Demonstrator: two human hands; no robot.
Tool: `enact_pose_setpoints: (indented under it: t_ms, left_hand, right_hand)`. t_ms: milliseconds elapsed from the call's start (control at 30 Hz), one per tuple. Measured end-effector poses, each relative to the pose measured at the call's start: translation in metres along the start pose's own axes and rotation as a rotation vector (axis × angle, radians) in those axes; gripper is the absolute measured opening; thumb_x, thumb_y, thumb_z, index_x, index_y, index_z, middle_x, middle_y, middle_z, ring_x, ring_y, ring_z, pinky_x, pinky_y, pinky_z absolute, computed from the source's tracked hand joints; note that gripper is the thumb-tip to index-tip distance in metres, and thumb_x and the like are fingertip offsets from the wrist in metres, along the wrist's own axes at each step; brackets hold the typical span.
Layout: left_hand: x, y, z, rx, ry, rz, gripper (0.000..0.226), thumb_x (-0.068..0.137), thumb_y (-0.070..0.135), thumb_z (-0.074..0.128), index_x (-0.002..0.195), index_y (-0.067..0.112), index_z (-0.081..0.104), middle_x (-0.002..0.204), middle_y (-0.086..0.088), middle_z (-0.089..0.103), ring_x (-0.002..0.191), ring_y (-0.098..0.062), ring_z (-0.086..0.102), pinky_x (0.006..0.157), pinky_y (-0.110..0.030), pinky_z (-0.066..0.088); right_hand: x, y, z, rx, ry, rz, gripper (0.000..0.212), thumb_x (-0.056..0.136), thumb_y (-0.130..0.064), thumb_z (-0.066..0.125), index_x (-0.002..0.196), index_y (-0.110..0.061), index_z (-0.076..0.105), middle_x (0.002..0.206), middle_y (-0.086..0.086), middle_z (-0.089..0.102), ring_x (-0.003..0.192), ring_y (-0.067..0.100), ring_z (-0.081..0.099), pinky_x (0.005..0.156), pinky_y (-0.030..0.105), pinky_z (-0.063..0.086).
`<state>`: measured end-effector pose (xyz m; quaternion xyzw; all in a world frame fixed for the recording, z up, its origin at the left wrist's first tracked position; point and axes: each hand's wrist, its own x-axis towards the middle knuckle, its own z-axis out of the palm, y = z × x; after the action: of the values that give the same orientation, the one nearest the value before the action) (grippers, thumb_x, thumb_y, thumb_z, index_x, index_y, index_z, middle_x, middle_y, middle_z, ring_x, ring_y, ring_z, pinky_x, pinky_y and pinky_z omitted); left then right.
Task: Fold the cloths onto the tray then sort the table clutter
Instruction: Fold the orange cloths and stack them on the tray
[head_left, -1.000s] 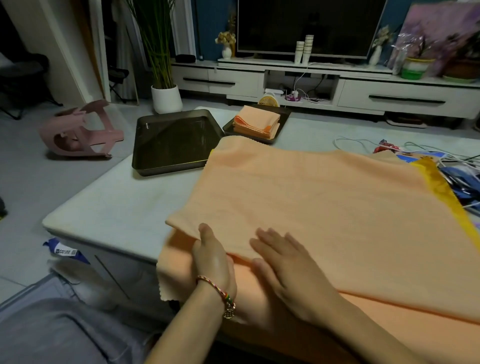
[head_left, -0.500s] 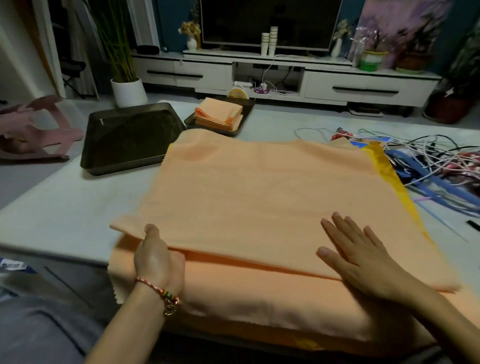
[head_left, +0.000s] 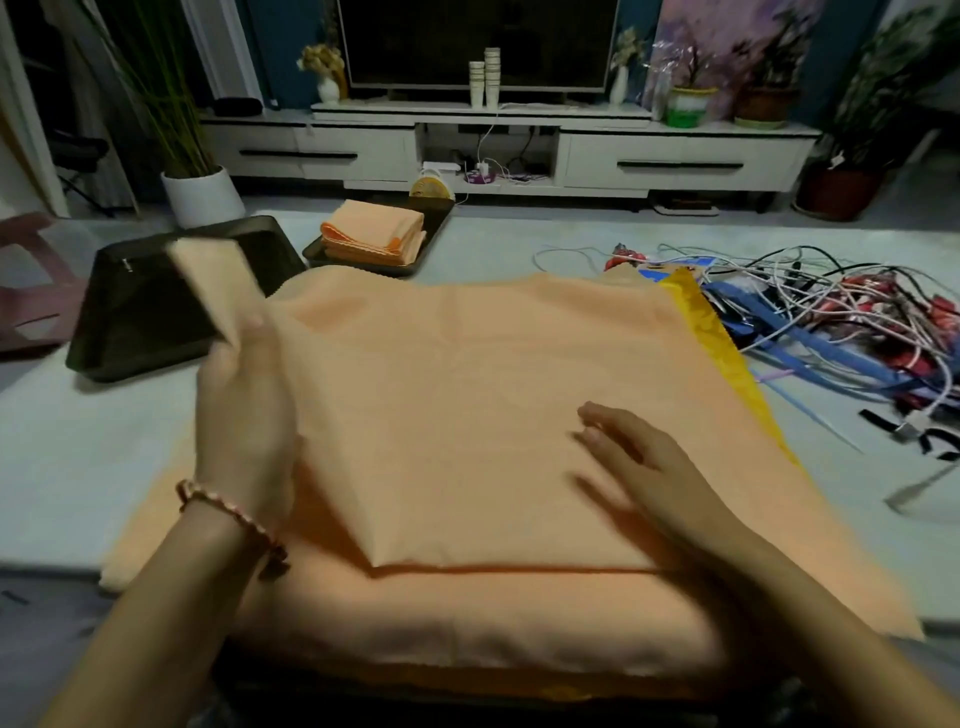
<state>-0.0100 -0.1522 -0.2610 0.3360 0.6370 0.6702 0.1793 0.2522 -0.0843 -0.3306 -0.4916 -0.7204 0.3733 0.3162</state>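
Note:
A large peach-orange cloth (head_left: 467, 395) lies on top of a stack of cloths on the pale table (head_left: 78, 457). My left hand (head_left: 244, 405), with a beaded bracelet, pinches the cloth's left corner and holds it lifted, the corner flapping up over the empty dark tray (head_left: 140, 312). Flat on the cloth's right half rests my right hand (head_left: 639, 457), fingers straight. A second dark tray (head_left: 431, 244) behind holds a pile of folded orange cloths (head_left: 374, 234). A yellow cloth edge (head_left: 722, 353) peeks out on the right.
A tangle of white, red and blue cables (head_left: 841, 322) covers the table's right side. Beyond the table stand a white TV cabinet (head_left: 675, 161), a white plant pot (head_left: 202, 195) and a pink stool (head_left: 26, 291) on the floor at left.
My left hand has lifted the cloth's near-left corner up and away from me. My right hand slid from the near-right edge toward the cloth's middle. The camera moved closer.

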Motion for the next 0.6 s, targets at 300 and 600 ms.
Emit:
enact_pose_setpoints:
  t_ms: [300, 600]
  left_hand:
    - [-0.107, -0.006, 0.14, 0.904, -0.845, 0.64, 0.055, 0.097, 0.019, 0.033, 0.149, 0.02, 0.016, 0.158, -0.008, 0.007, 0.145, -0.023, 0.007, 0.115, -0.048, 0.01]
    - [-0.137, -0.039, 0.154, 1.122, -0.956, 0.742, 0.075, 0.085, 0.031, 0.061, 0.147, 0.013, 0.024, 0.153, -0.015, 0.023, 0.141, -0.03, 0.023, 0.11, -0.055, 0.018]
  right_hand:
    - [0.007, -0.007, -0.07, 0.852, 0.202, 0.523, 0.044, 0.097, -0.042, 0.037, 0.108, -0.004, 0.057, 0.094, 0.015, 0.062, 0.079, 0.026, 0.061, 0.059, 0.035, 0.059]
    - [0.008, 0.009, -0.064, 0.126, 0.14, 0.376, 0.027, 0.089, -0.023, 0.062, 0.114, -0.015, 0.056, 0.076, 0.002, 0.054, 0.057, 0.01, 0.047, 0.048, 0.017, 0.039]
